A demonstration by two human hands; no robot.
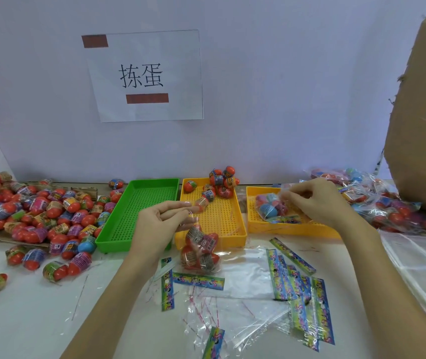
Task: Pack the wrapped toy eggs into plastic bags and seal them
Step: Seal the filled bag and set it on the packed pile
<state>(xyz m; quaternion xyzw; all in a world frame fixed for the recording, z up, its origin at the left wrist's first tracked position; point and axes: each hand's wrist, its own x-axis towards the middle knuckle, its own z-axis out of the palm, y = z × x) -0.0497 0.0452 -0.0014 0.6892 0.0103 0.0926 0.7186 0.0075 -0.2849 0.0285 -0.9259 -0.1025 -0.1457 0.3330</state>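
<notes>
Head view: nearest, crinkly clear empty bags (pixel 248 275) with striped paper headers litter the table (pixel 25 320) in front of the green tray (pixel 139 213). Left hand (pixel 160 218) pinches the top of a clear bag of eggs (pixel 200 251), four or so, just right of that tray. Right hand (pixel 318 200), fingertips pinched together, holds film farther right. Three perforated plastic trays: one green, two yellow.

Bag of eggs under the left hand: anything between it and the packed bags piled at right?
Yes. The right yellow tray, with a filled bag in it, and the right hand lie between the bag of eggs and the packed bags.
</notes>
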